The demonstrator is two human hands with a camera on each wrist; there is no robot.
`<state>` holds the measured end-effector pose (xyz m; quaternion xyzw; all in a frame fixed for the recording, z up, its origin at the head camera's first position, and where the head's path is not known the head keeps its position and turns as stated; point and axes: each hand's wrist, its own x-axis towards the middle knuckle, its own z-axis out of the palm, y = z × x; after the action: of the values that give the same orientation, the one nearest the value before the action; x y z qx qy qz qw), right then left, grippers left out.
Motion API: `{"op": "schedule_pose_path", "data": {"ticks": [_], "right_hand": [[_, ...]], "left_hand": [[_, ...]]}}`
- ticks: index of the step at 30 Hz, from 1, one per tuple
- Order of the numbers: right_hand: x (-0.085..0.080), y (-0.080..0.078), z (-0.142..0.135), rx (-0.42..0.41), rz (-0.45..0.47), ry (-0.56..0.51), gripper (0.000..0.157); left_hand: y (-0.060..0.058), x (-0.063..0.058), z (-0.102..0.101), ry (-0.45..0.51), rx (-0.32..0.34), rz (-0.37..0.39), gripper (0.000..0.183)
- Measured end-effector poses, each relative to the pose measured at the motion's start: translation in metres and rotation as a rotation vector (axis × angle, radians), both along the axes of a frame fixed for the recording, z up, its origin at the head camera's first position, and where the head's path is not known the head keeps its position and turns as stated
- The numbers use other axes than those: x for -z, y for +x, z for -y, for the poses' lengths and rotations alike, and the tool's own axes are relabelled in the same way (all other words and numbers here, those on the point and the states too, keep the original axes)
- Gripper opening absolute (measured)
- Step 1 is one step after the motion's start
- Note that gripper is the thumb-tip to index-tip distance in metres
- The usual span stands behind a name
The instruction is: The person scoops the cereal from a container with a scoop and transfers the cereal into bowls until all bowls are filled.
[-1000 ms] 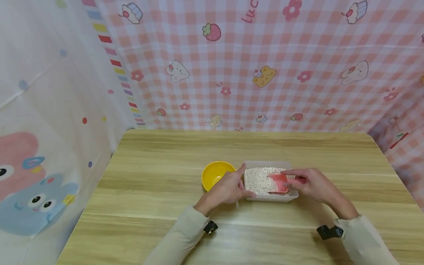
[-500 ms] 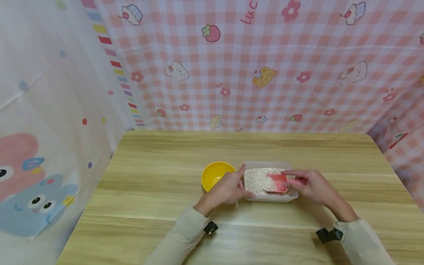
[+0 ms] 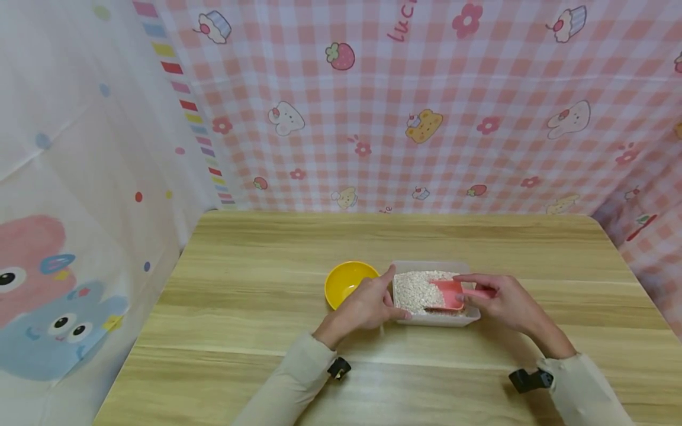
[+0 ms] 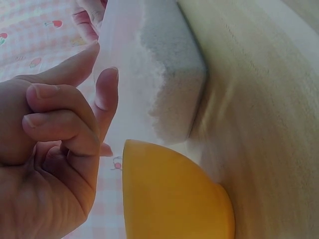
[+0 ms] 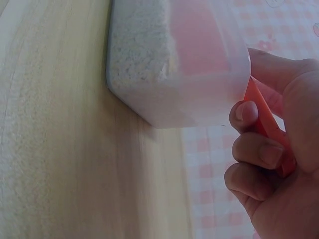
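Observation:
My left hand [image 3: 366, 303] grips the left end of a translucent plastic container [image 3: 437, 320], thumb at its near corner and index finger at its far corner. In the left wrist view its other fingers [image 4: 62, 124] are curled in beside the wall. Pale, oat-like flakes [image 3: 415, 288] fill much of the container. My right hand [image 3: 503, 300] holds a pink scoop [image 3: 452, 294] by its handle, index finger stretched along the container's right rim. The scoop's blade lies in the right half of the container, its front edge against the flakes. Through the wall, the right wrist view shows it as a pink patch.
A yellow bowl [image 3: 343, 283] stands just left of the container, partly behind my left hand; the part of its inside that shows holds nothing. Everything rests on a wood-grain table [image 3: 256, 284]. A pink checked cloth [image 3: 373, 89] hangs behind the far edge.
Between the first frame and now the scoop has shifted and levelled slightly among the flakes, with my right hand moving only a little. My left hand, the container and the bowl stay in place.

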<state>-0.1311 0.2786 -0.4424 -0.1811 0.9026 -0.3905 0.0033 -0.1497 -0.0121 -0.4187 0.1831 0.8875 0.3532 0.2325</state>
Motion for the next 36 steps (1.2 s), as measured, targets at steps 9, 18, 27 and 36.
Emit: {"op": "schedule_pose_path", "data": {"ticks": [9,18,27,36], "right_hand": [[0.0008,0.0004,-0.0002,0.011,0.036,-0.036,0.033],[0.0009,0.0011,-0.0012,0.020,0.052,-0.042,0.035],[0.0026,0.0009,-0.0023,0.040,0.083,-0.062,0.035],[0.0039,-0.0003,-0.0033,0.032,0.092,-0.134,0.033]], "left_hand": [[0.0000,0.0019,0.0016,0.020,0.011,-0.009,0.103],[-0.0003,0.0036,0.0035,0.025,0.016,-0.015,0.102],[-0.0001,0.0055,0.0041,0.026,0.019,-0.021,0.103],[0.0002,0.0066,0.0053,0.036,0.020,-0.026,0.102]]}}
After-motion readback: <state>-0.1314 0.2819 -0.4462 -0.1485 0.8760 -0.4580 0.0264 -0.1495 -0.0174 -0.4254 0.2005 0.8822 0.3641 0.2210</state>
